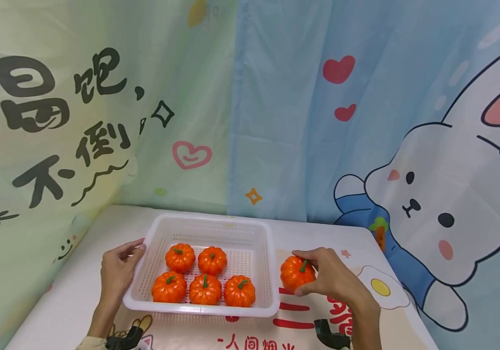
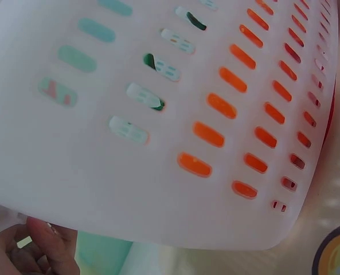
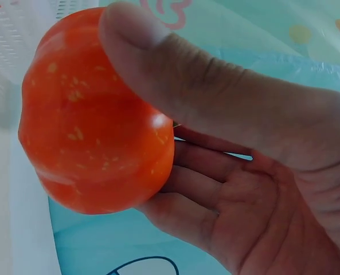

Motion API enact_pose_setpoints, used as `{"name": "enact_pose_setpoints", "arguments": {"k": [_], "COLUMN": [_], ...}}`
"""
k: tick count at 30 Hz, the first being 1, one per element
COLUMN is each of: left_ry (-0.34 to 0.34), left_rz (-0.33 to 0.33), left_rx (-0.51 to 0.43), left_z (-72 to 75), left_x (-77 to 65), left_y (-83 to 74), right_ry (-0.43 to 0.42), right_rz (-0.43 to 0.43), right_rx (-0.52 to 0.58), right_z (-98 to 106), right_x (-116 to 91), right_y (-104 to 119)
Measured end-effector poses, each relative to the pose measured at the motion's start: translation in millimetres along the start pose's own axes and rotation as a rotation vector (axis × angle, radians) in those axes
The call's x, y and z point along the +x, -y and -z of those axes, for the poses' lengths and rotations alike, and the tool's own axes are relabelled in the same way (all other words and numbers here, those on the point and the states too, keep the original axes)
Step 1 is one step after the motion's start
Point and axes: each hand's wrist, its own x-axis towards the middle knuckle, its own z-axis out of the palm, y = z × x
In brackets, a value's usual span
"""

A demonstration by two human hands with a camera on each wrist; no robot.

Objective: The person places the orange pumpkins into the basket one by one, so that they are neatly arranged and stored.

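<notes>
A white plastic basket with slotted walls holds several small orange toy pumpkins with green stems. At its left rim, my left hand pinches the edge between thumb and fingers; the left wrist view shows those fingers at the rim beside the slotted wall. Just right of the basket, my right hand grips another toy pumpkin, thumb on one side and fingers on the other. In the right wrist view this pumpkin shows its glossy ribbed skin, its stem mostly hidden by the thumb.
The basket stands on a table covered with a printed cloth with red lettering and a fried egg picture. Behind hangs a curtain with hearts and a rabbit. Dark straps circle the wrists.
</notes>
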Motion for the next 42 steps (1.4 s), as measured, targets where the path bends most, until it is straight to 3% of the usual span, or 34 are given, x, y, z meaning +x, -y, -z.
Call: {"name": "enact_pose_setpoints", "arguments": {"k": [9, 16, 31, 42], "left_ry": [-0.003, -0.005, -0.016, -0.008], "left_rz": [0.003, 0.007, -0.016, 0.004], "left_rx": [0.005, -0.003, -0.013, -0.011], "left_z": [3.3, 1.4, 1.8, 0.2], "left_x": [-1.9, -1.2, 1.2, 0.7], "left_y": [0.4, 2.0, -1.8, -3.1], "right_ry": [0.003, 0.03, 0.047, 0.074], "right_rz": [0.097, 0.165, 0.205, 0.258], "right_rx": [-0.044, -0.016, 0.003, -0.005], "right_z": [0.2, -2.0, -15.2, -23.7], "right_x": [13.3, 23.9, 45.9, 64.6], "right_y": [13.1, 18.2, 28.5, 37.2]}}
